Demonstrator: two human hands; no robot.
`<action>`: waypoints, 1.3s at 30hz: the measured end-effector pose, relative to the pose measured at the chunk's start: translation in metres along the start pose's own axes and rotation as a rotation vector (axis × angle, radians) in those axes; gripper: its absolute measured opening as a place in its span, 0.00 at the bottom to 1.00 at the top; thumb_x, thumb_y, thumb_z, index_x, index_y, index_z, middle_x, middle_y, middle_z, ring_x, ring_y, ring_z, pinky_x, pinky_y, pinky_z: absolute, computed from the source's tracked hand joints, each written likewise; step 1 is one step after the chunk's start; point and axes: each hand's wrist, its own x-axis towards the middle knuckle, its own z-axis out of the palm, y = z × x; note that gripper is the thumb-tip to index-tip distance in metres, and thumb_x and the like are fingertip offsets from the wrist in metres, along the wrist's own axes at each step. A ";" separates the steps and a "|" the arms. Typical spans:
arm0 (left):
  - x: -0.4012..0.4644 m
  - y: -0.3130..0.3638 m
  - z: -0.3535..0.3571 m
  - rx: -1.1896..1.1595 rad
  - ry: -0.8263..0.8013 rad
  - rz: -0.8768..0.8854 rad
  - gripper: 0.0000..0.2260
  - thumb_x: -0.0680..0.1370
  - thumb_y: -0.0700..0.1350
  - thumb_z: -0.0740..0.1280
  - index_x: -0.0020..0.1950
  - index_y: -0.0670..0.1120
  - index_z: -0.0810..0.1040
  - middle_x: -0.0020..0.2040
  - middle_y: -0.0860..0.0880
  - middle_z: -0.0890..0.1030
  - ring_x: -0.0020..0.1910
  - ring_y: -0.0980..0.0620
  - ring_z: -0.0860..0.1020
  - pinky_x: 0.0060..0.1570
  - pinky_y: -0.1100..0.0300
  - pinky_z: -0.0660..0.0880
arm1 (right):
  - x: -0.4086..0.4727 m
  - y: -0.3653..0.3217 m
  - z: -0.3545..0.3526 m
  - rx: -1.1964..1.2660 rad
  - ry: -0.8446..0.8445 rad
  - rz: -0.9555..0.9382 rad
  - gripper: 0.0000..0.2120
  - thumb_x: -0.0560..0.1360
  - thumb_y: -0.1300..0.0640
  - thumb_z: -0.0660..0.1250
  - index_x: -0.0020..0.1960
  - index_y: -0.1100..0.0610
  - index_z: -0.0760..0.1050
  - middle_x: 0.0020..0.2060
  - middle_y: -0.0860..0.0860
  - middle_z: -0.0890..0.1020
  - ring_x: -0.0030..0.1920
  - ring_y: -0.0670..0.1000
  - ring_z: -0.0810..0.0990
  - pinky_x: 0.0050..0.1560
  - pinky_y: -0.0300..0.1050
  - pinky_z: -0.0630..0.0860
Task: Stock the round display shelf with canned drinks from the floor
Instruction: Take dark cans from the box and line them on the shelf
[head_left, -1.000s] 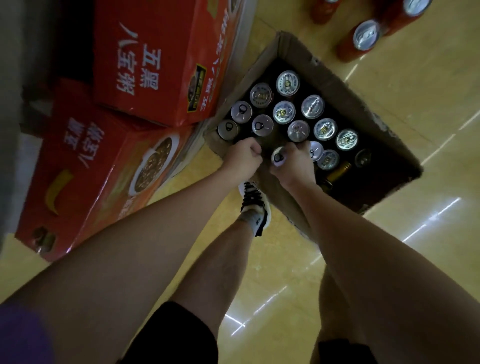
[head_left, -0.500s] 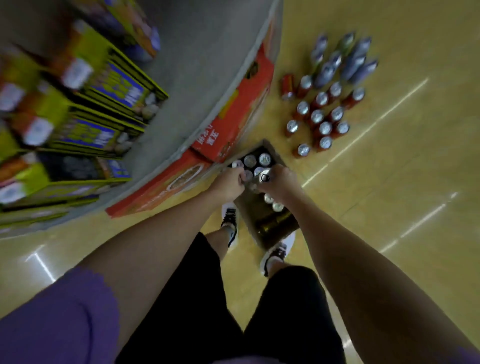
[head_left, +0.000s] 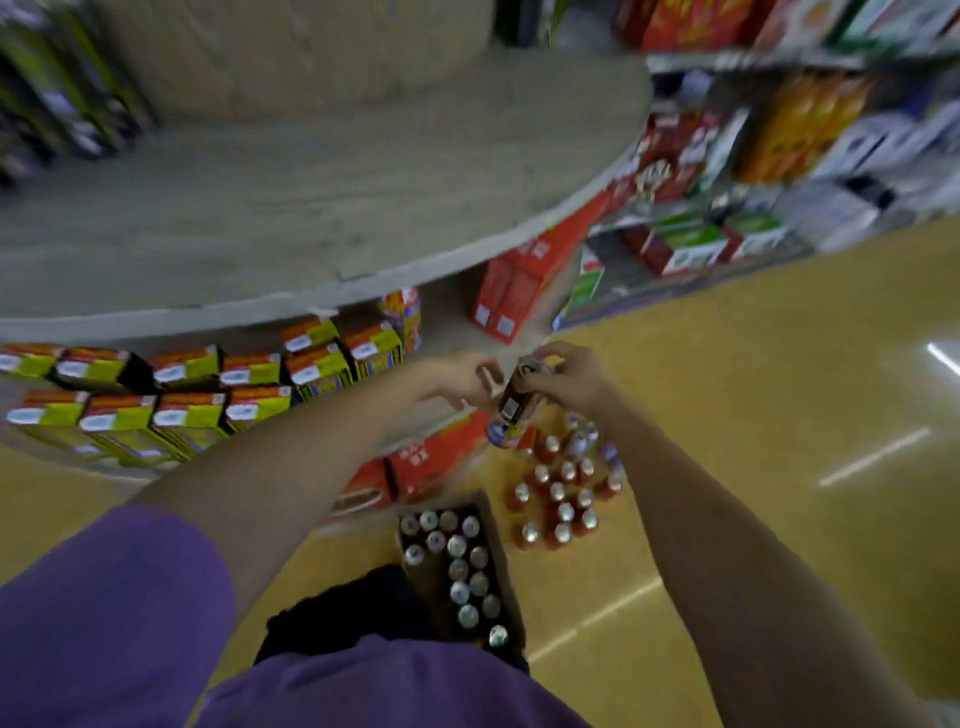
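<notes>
Dark can (head_left: 514, 410) sits mid-frame, hanging top-up under the right hand (head_left: 566, 379), which grasps it from above by the top end, fingers curled round the rim. It's in the air, not on any surface, just right of the curved shelf edge. Motion blur is heavy, so the label is unreadable.

Left hand (head_left: 462, 382) is right beside it, to the left, fingers curled. There looks to be something pale in it, maybe a second can top, but blur hides it, so I can't tell whether it's holding anything or closed on nothing. Hands are nearly touching.

Step, my read: transfer phase, can lifted from the floor stock and being carried up toward the shelf. Placement not done yet.

Next move likely needs the can brought up and left over the bare grey top of the round display shelf (head_left: 311, 218), set down upright, then let go. The wide bare area in the centre-left of the frame has room. The shelf lip sits between hand and surface, so the can has to clear it.

Outward: open cardboard box (head_left: 506, 566) of silver-topped cans on the floor, lower centre, below the hands. Cluster of red cans (head_left: 561, 499) standing on the floor just right of the box. Yellow-green cartons (head_left: 171, 395) on the lower tier at left. Red boxes (head_left: 436, 462) beneath. Store shelving in the upper right, blurred.
</notes>
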 end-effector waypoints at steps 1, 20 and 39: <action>-0.011 0.013 -0.011 -0.012 0.002 0.032 0.22 0.71 0.40 0.77 0.62 0.48 0.74 0.54 0.48 0.78 0.47 0.50 0.77 0.45 0.56 0.76 | -0.004 -0.019 -0.014 0.003 -0.002 -0.038 0.16 0.65 0.55 0.79 0.51 0.56 0.81 0.27 0.46 0.78 0.22 0.40 0.73 0.26 0.35 0.68; -0.181 0.056 -0.178 -0.291 0.502 0.367 0.21 0.68 0.42 0.78 0.58 0.46 0.77 0.49 0.47 0.84 0.46 0.50 0.83 0.37 0.55 0.80 | -0.023 -0.293 -0.007 -0.087 0.173 -0.277 0.25 0.78 0.37 0.60 0.41 0.59 0.77 0.31 0.58 0.84 0.22 0.53 0.78 0.23 0.41 0.73; -0.268 -0.137 -0.418 0.079 0.475 0.226 0.22 0.64 0.34 0.79 0.51 0.46 0.74 0.44 0.43 0.80 0.37 0.52 0.80 0.34 0.56 0.78 | 0.070 -0.418 0.283 -0.145 0.005 -0.401 0.22 0.64 0.49 0.80 0.55 0.54 0.81 0.48 0.51 0.85 0.50 0.48 0.83 0.47 0.42 0.75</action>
